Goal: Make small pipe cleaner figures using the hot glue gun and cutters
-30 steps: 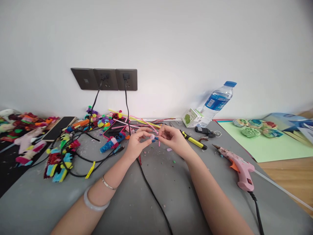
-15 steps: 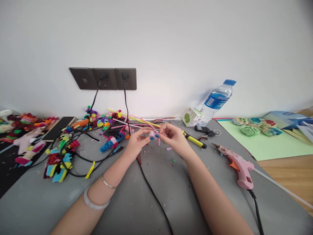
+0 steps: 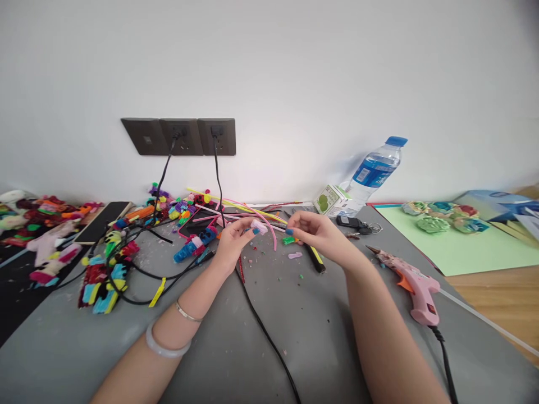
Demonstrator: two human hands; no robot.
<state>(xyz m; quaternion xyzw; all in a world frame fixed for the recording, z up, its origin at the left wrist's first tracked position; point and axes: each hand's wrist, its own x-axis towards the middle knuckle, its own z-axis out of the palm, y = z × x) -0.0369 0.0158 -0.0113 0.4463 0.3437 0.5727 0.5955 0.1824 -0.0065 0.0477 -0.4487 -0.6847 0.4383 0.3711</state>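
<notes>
Between the thumb and fingers of my left hand [image 3: 231, 244], I hold a small pale pink fuzzy piece [image 3: 259, 226]. My right hand [image 3: 318, 235] is apart from it to the right, thumb and fingertips pinched together; whatever may be in them is too small to make out. Behind both hands lie pink and yellow pipe cleaners, one pink pipe cleaner [image 3: 275, 241] curving down between them. A shiny green bit [image 3: 288, 240] rests below the right fingertips. Nearer me lies a small lilac piece [image 3: 295, 255]. A yellow and black tool [image 3: 315, 259] is partly covered by my right hand.
A pink glue gun [image 3: 415, 286] lies at the right. Behind are a water bottle [image 3: 374, 168], a small box [image 3: 332, 199] and keys [image 3: 373, 228]. Fuzzy figures [image 3: 105, 275], black cables [image 3: 269, 336] and a phone [image 3: 103, 221] are on the left.
My hands have separated: the right has moved right, away from the pink piece, which stays in my left hand. The green bit now shows, and the yellow and black tool appears turned.
</notes>
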